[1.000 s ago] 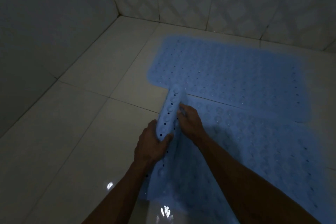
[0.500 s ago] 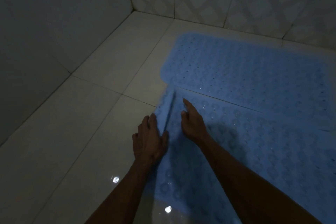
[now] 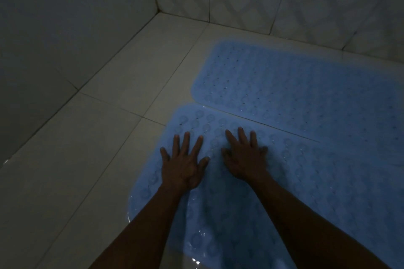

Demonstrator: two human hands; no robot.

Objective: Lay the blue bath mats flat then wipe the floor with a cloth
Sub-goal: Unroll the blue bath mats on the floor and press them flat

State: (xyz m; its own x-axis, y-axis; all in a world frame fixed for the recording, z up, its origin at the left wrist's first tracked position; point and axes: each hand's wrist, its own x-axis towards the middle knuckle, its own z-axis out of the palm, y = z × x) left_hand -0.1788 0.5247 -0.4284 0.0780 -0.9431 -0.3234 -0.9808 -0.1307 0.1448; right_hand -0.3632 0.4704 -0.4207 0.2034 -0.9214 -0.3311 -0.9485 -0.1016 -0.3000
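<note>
Pressing open palms, left hand [image 3: 182, 165] and right hand [image 3: 244, 157], on the near blue bath mat [image 3: 229, 214], the far mat [image 3: 295, 91] seemingly lying flat beyond them, floor-wiping remaining.

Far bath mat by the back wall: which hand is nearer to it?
Right. The right hand presses the near mat close to the far bath mat; the left hand lies farther back.

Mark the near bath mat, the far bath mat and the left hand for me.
near bath mat [image 3: 306, 181]: head view, bare dimpled surface right of the hands.
far bath mat [image 3: 295, 85]: head view, middle of its perforated surface.
left hand [image 3: 182, 164]: head view, back of the hand.
</note>
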